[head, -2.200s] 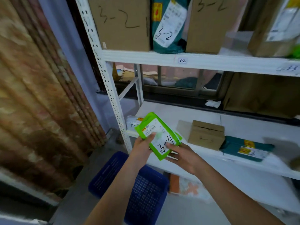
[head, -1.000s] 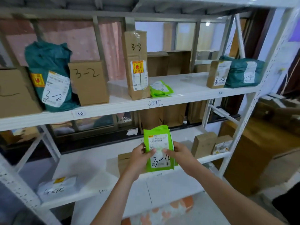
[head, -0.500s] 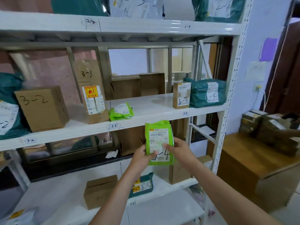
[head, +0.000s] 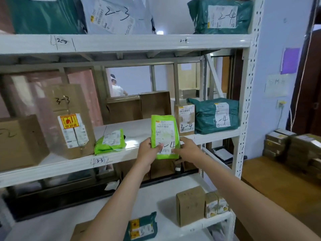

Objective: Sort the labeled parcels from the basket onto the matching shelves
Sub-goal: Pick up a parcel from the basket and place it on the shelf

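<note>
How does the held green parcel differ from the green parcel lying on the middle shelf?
The held green parcel is upright in the air, pinched by the left hand and right hand; the green parcel on the shelf lies slumped and untouched. The held one looks flat and smooth, the shelved one crumpled. The held one's marking ends in 4, the other's in 3. Both are bright green mailers with white labels.

2 bare forearms showing, left hand (head: 148, 153) and right hand (head: 188, 150) wearing no gloves, no sleeves showing, no rings or watch showing
</note>
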The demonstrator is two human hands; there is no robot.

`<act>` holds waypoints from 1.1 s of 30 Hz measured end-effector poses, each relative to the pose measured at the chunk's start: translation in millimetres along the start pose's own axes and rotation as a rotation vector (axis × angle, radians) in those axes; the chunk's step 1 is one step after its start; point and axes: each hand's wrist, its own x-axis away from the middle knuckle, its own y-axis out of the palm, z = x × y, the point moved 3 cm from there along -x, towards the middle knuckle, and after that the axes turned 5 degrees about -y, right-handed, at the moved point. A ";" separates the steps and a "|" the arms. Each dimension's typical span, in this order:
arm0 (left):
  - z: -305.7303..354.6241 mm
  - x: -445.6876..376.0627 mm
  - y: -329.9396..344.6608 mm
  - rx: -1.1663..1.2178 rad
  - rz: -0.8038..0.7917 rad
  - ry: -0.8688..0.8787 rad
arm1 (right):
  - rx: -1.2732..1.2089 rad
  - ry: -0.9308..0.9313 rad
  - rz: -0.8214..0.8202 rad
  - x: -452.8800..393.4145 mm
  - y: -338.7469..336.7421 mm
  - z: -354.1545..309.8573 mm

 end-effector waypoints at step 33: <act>-10.5 -106.5 33.7 -1.171 0.125 0.198 | 0.355 0.030 0.461 -88.0 -11.7 32.1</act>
